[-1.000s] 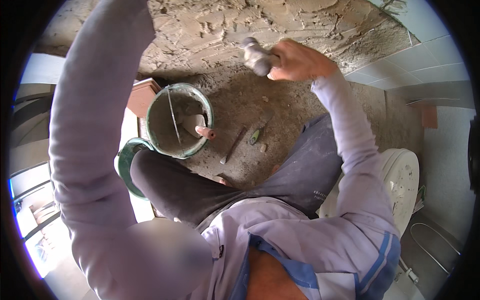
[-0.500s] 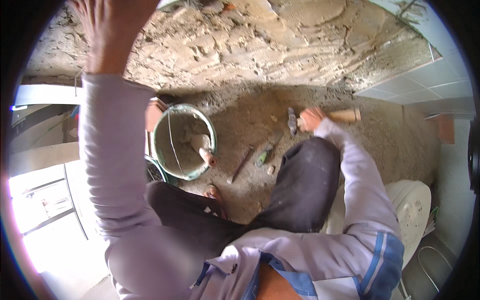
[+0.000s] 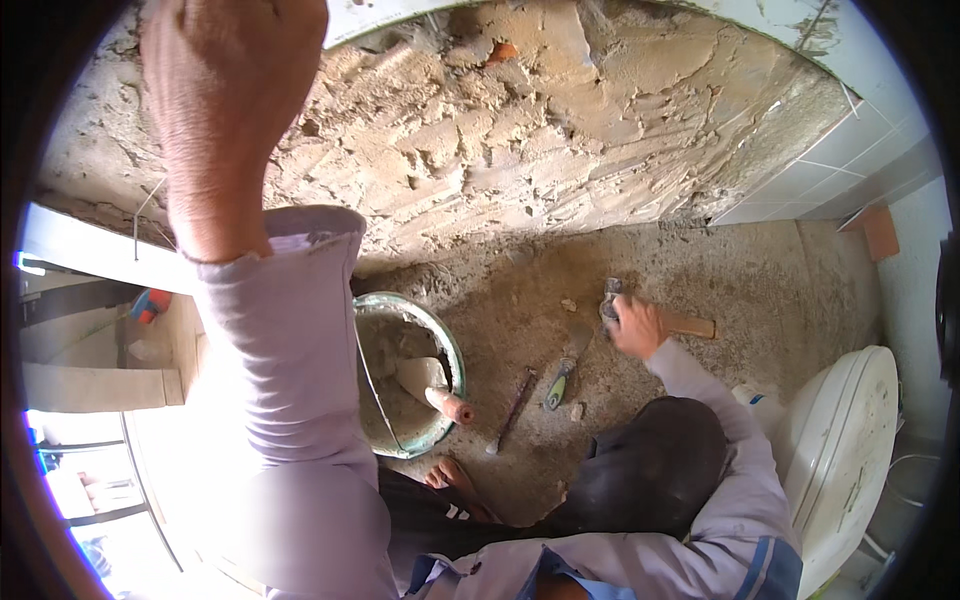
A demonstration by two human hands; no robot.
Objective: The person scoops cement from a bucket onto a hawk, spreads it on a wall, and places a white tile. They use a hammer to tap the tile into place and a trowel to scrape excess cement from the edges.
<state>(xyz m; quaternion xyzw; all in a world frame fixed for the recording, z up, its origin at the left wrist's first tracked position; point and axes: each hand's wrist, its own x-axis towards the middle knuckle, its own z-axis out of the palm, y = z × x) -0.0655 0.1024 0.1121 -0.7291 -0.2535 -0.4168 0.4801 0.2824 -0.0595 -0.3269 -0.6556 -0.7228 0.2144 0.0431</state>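
Observation:
My right hand (image 3: 638,326) is closed around a hammer (image 3: 692,325) with a wooden handle, just above the floor, its metal head at the left. My left hand (image 3: 235,110) is raised in front of the rough mortar-covered wall (image 3: 500,140); its fingers run out of the upper edge, so their shape is hidden. Between the arms stands a bucket (image 3: 452,345) of grey mix, partly covered by my left sleeve. A trowel (image 3: 450,404) rests in it. A thin rod-like chisel (image 3: 514,412) and a scraper with a green handle (image 3: 559,386) lie beside the bucket.
A white toilet (image 3: 850,440) stands close by my right arm. Grey tiles (image 3: 790,185) line the lower wall at the far right, near a reddish tile piece (image 3: 880,233). Small rubble bits (image 3: 577,410) lie on the floor. At left is a red-and-blue object (image 3: 150,305).
The view has shifted, so the bucket and floor tools appear lower and further right. My right hand still grips the hammer. My left hand's fingers, partly visible before, are now out of view.

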